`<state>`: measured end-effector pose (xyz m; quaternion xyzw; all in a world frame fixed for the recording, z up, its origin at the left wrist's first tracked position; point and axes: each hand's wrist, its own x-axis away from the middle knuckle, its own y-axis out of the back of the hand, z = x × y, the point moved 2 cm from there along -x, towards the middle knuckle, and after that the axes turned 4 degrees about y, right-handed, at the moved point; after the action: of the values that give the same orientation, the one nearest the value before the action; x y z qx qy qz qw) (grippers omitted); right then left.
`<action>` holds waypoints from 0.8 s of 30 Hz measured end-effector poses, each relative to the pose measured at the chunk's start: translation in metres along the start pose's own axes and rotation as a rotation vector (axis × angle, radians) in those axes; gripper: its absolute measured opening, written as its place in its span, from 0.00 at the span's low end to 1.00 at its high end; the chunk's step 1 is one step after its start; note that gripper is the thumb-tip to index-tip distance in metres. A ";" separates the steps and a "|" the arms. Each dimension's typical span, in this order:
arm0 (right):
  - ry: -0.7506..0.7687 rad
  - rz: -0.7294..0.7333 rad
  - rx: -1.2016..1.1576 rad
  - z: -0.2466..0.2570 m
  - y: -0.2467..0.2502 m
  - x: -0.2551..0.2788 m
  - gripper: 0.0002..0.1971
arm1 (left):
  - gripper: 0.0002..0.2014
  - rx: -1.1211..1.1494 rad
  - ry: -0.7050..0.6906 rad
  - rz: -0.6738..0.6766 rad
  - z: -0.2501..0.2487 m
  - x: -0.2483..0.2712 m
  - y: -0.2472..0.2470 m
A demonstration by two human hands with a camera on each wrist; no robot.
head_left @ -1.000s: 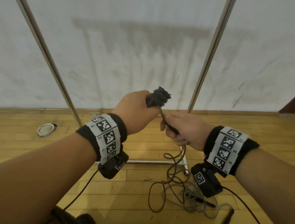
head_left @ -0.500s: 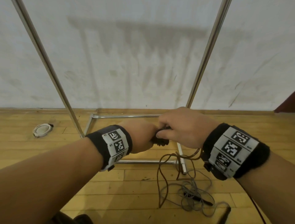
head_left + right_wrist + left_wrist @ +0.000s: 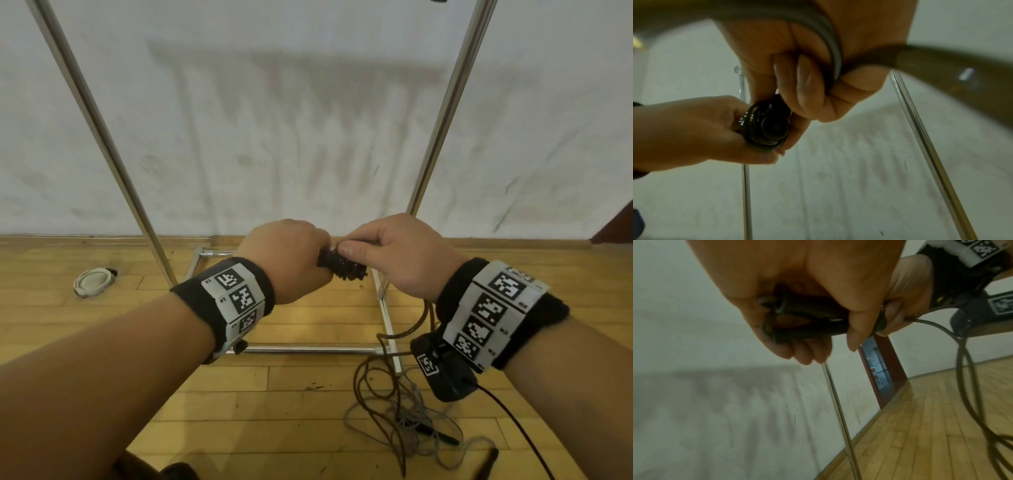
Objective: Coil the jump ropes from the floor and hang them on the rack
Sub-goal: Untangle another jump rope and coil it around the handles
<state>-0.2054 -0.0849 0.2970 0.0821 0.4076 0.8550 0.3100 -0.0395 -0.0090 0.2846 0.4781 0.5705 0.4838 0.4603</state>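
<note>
Between both fists, one black rope handle [image 3: 340, 265], left hand [image 3: 286, 260] gripping it, right hand [image 3: 394, 255] pinching its cord [image 3: 962, 353], below them two tangled ropes [image 3: 404, 421], wooden floor [image 3: 291, 404], white wall [image 3: 274, 120], two rack poles [image 3: 442, 113]

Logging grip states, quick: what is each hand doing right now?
Left hand: grips the black jump rope handles.
Right hand: pinches the dark rope at the handles' end.

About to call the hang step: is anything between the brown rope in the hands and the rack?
Nothing visible blocks the way to the rack, whose hanging bar is out of frame. But the brown rope trails from the right hand into a floor tangle with the grey rope. The left hand grips the wound handle.
</note>
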 end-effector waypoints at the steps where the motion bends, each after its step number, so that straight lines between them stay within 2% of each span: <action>1: -0.008 -0.036 -0.018 -0.001 0.000 -0.001 0.11 | 0.14 0.044 0.040 -0.061 0.005 -0.001 0.001; 4: -0.041 -0.156 -0.079 -0.004 0.002 -0.001 0.10 | 0.32 0.190 0.135 -0.258 0.022 -0.004 0.002; 6: -0.062 -0.244 -0.141 -0.007 0.003 -0.002 0.10 | 0.42 0.358 0.282 -0.262 0.032 -0.003 0.002; 8: -0.087 -0.325 -0.184 -0.009 0.005 -0.003 0.09 | 0.40 0.585 0.415 -0.136 0.034 0.000 -0.003; 10: -0.110 -0.352 -0.143 -0.009 0.004 -0.003 0.10 | 0.31 0.954 0.429 0.080 0.024 0.004 -0.015; 12: -0.096 -0.296 -0.050 -0.002 -0.004 -0.003 0.13 | 0.25 1.374 0.411 0.248 0.006 0.010 -0.021; 13: -0.075 -0.254 0.003 0.003 -0.010 -0.002 0.14 | 0.25 1.532 0.426 0.281 -0.003 0.012 -0.022; 15: -0.034 -0.197 0.125 0.016 -0.024 -0.001 0.15 | 0.23 1.743 0.514 0.263 -0.013 0.012 -0.023; 17: -0.018 -0.173 0.198 0.026 -0.034 0.001 0.16 | 0.20 1.820 0.604 0.184 -0.016 0.011 -0.025; 20: -0.004 -0.111 0.223 0.034 -0.043 0.004 0.15 | 0.14 1.752 0.675 0.087 -0.013 0.012 -0.029; 24: 0.043 -0.025 0.318 0.039 -0.045 0.005 0.16 | 0.09 1.571 0.670 0.089 -0.005 0.011 -0.033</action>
<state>-0.1731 -0.0356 0.2887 0.1068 0.5451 0.7774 0.2951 -0.0488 -0.0012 0.2520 0.5120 0.8271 0.0813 -0.2170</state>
